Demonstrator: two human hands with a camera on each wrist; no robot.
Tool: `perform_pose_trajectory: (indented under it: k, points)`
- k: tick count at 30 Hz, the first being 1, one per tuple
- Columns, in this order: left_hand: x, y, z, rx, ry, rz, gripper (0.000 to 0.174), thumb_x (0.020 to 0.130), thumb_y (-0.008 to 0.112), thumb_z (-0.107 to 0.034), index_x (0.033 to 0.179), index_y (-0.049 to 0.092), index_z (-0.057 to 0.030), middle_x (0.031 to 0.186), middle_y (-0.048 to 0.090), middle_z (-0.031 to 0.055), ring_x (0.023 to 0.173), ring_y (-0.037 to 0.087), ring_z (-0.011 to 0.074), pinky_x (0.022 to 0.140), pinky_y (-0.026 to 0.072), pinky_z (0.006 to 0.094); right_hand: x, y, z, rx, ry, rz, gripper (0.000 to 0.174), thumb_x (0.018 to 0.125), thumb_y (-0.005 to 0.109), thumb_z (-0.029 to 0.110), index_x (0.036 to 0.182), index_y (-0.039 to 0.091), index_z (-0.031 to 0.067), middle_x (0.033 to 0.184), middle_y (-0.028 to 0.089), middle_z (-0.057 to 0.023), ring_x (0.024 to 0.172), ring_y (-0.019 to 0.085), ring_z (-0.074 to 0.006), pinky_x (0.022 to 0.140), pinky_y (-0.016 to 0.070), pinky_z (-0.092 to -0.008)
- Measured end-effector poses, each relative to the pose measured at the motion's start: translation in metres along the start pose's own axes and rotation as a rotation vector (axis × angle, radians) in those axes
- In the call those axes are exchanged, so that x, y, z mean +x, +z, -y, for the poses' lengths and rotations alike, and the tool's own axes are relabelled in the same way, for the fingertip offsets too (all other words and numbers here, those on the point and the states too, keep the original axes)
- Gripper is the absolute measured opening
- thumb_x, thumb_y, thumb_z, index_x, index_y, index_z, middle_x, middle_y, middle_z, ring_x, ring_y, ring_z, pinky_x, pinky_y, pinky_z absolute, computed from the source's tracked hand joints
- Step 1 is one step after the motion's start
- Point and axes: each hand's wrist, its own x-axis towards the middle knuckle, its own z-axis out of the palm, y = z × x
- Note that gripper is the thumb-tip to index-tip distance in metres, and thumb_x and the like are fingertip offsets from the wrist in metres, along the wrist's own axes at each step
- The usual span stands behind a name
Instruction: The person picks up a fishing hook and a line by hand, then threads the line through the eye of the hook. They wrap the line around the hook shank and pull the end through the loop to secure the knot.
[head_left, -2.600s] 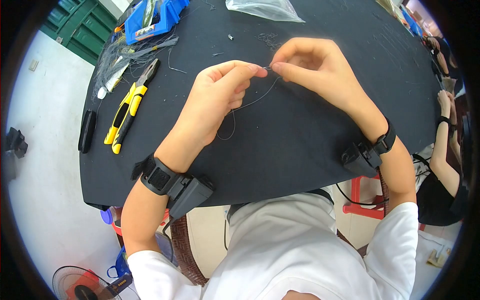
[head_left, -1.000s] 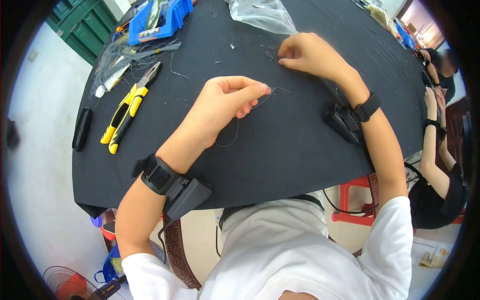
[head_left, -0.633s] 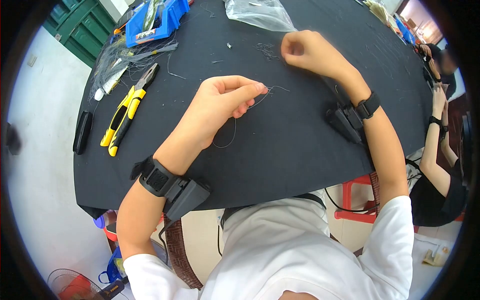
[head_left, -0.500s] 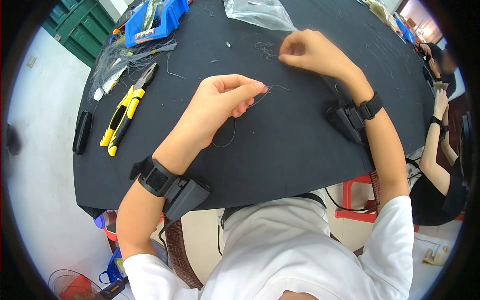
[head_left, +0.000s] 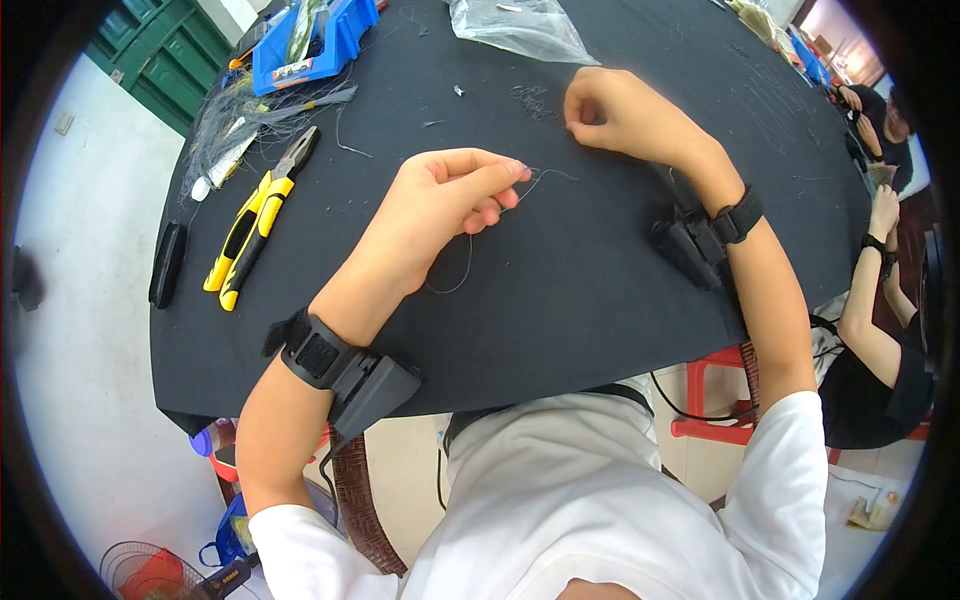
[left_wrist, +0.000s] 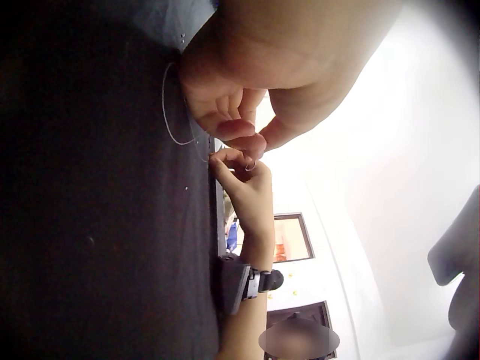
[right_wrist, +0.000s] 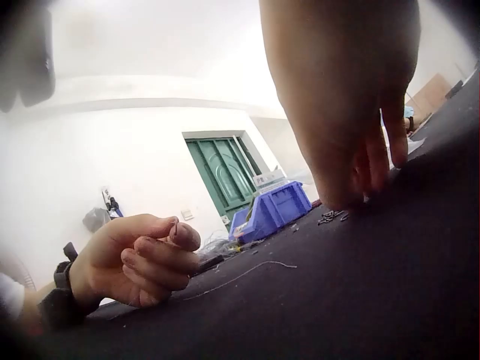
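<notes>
A thin grey strand (head_left: 460,285) is pinched between thumb and forefinger of my left hand (head_left: 425,205); part of it loops below the hand and a short end sticks out to the right. In the left wrist view a small bright loop (left_wrist: 251,165) shows at the fingertips of the left hand (left_wrist: 262,75). My right hand (head_left: 635,115) is beside a small heap of dark wire-like pieces (head_left: 532,100), thumb and forefinger bent towards each other. Whether it holds a tiny piece is hidden. The right wrist view shows the heap (right_wrist: 330,217) beside the right hand (right_wrist: 345,112).
Yellow and black pliers (head_left: 255,225) lie left of my left hand, near a black case (head_left: 168,265). Behind them are a bundle of grey strands (head_left: 225,130) and a blue bin (head_left: 345,40). A clear plastic bag (head_left: 520,30) lies at the back.
My hands were together at the strand; the right hand has since moved away to the heap, then shifted slightly back from it. My left hand has moved slightly nearer, still pinching the strand.
</notes>
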Motion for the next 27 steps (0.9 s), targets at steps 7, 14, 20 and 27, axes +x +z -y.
perform_pose_trajectory:
  k: [7, 14, 20, 27]
  points:
    - [-0.003, 0.000, -0.003, -0.153, -0.061, 0.002, 0.023, 0.083, 0.059, -0.018, 0.096, 0.061, 0.0013, 0.084, 0.064, 0.0063, 0.068, 0.056, 0.0058, 0.057, 0.0406, 0.0147, -0.007, -0.018, 0.045, 0.486, 0.043, -0.013, 0.010, 0.075, 0.061, 0.012, 0.078, 0.056, 0.0037, 0.069, 0.056, 0.0010, 0.065, 0.053, -0.0070, 0.061, 0.0435, -0.0231]
    - [-0.002, -0.004, 0.001, -0.231, -0.052, 0.001, 0.024, 0.082, 0.061, -0.019, 0.097, 0.062, 0.0002, 0.089, 0.065, 0.0072, 0.075, 0.059, 0.0078, 0.057, 0.0390, 0.0156, -0.019, -0.009, 0.081, 0.432, -0.077, -0.089, 0.005, 0.075, 0.059, 0.002, 0.079, 0.056, 0.0014, 0.075, 0.057, -0.0007, 0.068, 0.055, -0.0079, 0.064, 0.0447, -0.0221]
    - [-0.002, -0.003, 0.001, -0.273, -0.063, -0.013, 0.026, 0.083, 0.061, -0.019, 0.099, 0.062, 0.0006, 0.090, 0.064, 0.0084, 0.078, 0.060, 0.0085, 0.058, 0.0395, 0.0158, -0.019, -0.007, 0.081, 0.468, -0.081, -0.234, 0.007, 0.075, 0.062, 0.001, 0.081, 0.057, 0.0010, 0.076, 0.058, -0.0021, 0.069, 0.058, -0.0092, 0.063, 0.0450, -0.0225]
    - [-0.002, -0.003, -0.001, -0.283, -0.057, -0.006, 0.028, 0.085, 0.059, -0.020, 0.103, 0.060, 0.0010, 0.093, 0.064, 0.0070, 0.078, 0.058, 0.0072, 0.062, 0.0417, 0.0159, -0.019, -0.004, 0.079, 0.293, -0.153, -0.286, 0.008, 0.076, 0.061, 0.005, 0.081, 0.055, 0.0045, 0.069, 0.059, -0.0017, 0.064, 0.058, -0.0115, 0.058, 0.0429, -0.0230]
